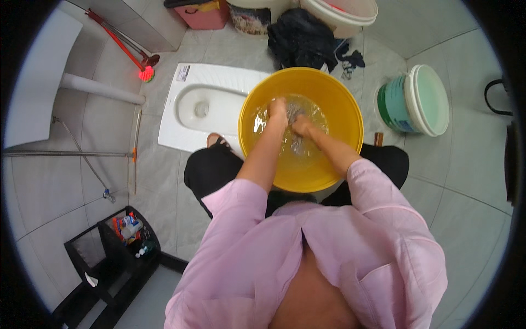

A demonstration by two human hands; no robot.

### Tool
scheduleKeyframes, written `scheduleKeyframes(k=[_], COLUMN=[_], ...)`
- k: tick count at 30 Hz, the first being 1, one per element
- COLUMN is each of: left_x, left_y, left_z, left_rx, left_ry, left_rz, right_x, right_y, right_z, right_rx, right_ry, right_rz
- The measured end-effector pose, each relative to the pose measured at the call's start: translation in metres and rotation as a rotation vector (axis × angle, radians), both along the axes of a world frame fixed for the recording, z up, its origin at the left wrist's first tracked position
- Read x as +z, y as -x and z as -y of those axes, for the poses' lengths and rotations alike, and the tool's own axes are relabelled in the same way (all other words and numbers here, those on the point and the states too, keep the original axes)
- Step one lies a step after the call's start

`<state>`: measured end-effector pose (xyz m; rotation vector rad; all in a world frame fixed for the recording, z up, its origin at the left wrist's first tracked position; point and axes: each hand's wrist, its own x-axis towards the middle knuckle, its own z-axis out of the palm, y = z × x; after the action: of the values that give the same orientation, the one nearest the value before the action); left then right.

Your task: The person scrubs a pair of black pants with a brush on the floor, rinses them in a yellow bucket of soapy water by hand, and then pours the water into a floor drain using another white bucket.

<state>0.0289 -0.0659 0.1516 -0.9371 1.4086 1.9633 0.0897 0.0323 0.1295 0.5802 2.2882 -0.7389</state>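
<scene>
A yellow plastic tub stands between my knees with shallow, rippling water in it. Both my hands are down inside it. My left hand is curled at the water's surface, closed on one side of a wet greyish cloth. On the cloth's other side, my right hand grips it with the fingers partly hidden under water. Part of the cloth seems to lie below the surface, blurred by ripples and glare.
A white squat toilet adjoins the tub's left side. Dark clothes lie heaped behind it, before white buckets. A green-and-white bucket stands right. Brushes lean at back left; a black rack holds bottles.
</scene>
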Motion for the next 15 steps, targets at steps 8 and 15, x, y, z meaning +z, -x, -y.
scheduleKeyframes(k=[8,15], left_x=[-0.001,0.017], left_y=[-0.006,-0.026], left_z=[0.021,0.01], left_rx=[-0.089,-0.089], left_ry=[0.105,-0.21], left_rz=[0.017,0.249], right_x=[0.02,0.075], right_y=[-0.003,0.002], right_z=[-0.006,0.054], right_rx=[0.043,-0.112], right_ry=[-0.252,-0.077], right_rz=[-0.184,-0.338])
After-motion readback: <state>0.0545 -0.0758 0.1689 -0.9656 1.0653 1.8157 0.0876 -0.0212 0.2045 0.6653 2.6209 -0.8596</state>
